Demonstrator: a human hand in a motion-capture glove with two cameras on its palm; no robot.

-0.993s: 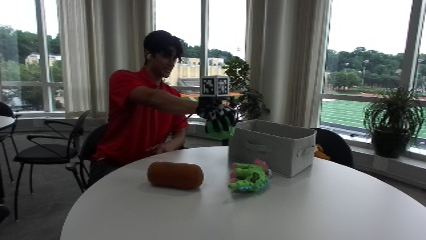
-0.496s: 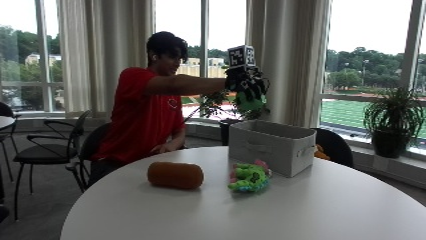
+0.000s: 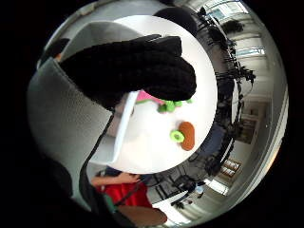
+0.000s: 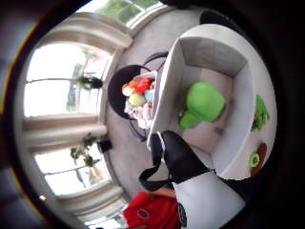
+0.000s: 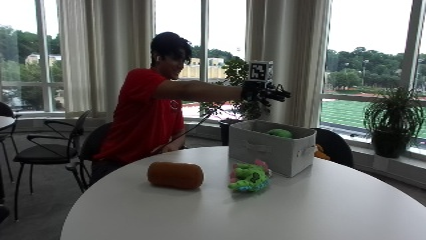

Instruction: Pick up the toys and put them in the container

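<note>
A green toy [image 4: 205, 101] lies inside the grey container [image 5: 293, 152], on its floor; in the outside view only its top [image 5: 279, 133] shows above the rim. The container stands on the round white table [image 5: 333, 210], near the far edge. Just beside the container, toward the middle of the table, lies a green and pink toy [image 5: 249, 177], touching or almost touching its wall. A brown toy [image 5: 175, 175] lies further along the table, toward the seated person, apart from the other toy; the little finger side palm view shows a green ring-shaped part [image 3: 177, 136] at one end of it.

The right hand [image 5: 265, 93] hangs in the air above the container, with the arm stretched out from the person in a red shirt. Its fingers are spread and straight and they hold nothing. In the little finger side palm view the gloved fingers [image 3: 142, 66] are over the container wall.

On the floor behind the container stands a basket with more toys [image 4: 138, 98]. A potted plant [image 5: 393, 120] stands by the window
</note>
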